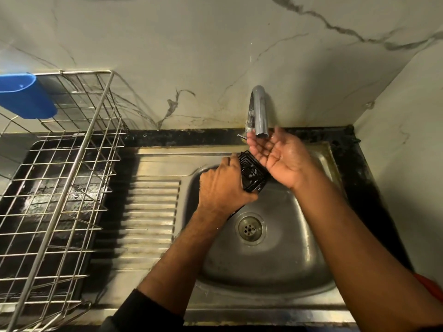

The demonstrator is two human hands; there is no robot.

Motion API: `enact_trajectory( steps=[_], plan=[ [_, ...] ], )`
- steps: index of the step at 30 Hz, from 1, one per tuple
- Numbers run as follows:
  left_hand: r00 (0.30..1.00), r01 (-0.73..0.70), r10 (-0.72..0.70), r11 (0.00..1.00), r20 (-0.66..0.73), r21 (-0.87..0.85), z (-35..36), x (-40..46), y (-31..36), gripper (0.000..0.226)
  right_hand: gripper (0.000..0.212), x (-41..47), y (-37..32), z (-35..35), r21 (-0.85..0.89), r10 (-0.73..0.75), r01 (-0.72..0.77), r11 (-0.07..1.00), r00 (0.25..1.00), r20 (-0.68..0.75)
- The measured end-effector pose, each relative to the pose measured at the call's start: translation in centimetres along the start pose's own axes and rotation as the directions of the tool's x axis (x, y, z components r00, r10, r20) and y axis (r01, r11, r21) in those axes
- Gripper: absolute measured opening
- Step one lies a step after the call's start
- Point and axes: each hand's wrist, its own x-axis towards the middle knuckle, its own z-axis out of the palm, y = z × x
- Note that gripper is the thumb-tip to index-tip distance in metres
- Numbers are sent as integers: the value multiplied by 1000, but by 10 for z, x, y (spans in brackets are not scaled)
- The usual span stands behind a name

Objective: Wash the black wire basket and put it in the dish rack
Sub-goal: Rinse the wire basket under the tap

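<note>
The black wire basket (252, 171) is small and rectangular, held tilted over the steel sink (282, 267) just below the faucet. My left hand (221, 185) grips its left side, fingers wrapped around the frame. Palm up with fingers spread, my right hand (280, 156) hovers right under the chrome faucet spout (260, 113), just above the basket's far end. The metal wire dish rack (64, 178) stands on the counter at the left, apart from both hands.
A blue plastic holder (26, 95) hangs on the rack's far left rim. The ribbed steel drainboard (148, 212) lies between rack and basin. The drain (250, 229) sits in the basin's middle. Marble walls close the back and right.
</note>
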Motion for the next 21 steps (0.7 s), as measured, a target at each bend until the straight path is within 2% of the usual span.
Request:
enact_trajectory(
  steps=[2, 5, 8, 10, 14, 16, 18, 21],
  plan=[
    [1000, 1, -1, 1000, 6, 12, 4, 0, -1, 102, 37, 5, 1, 12, -104, 63, -66, 992, 997, -36],
    [1000, 5, -6, 1000, 28, 22, 8, 1, -2, 102, 25, 18, 9, 22, -22, 83, -88, 996, 982, -169],
    [999, 2, -3, 1000, 43, 23, 11, 1, -5, 99, 10, 28, 16, 21, 28, 130, -127, 992, 983, -131],
    [999, -1, 0, 1000, 48, 16, 14, 2, -7, 102, 17, 34, 16, 19, 70, 126, -118, 991, 984, -124],
    [999, -16, 16, 1000, 48, 4, 23, 1, -9, 97, 16, 36, 15, 16, -29, 188, -188, 982, 982, -8],
    [998, -21, 22, 1000, 57, -18, 25, 3, -11, 96, 17, 36, 15, 14, -48, 192, -193, 980, 981, -21],
    [998, -22, 24, 999, 54, -25, 26, 4, -11, 94, 27, 31, 12, 13, -252, 176, -195, 948, 980, -96],
    [998, -35, 36, 999, 51, -18, 28, 4, -13, 92, 33, 18, 9, 12, -609, 42, -93, 788, 994, -97]
  ],
)
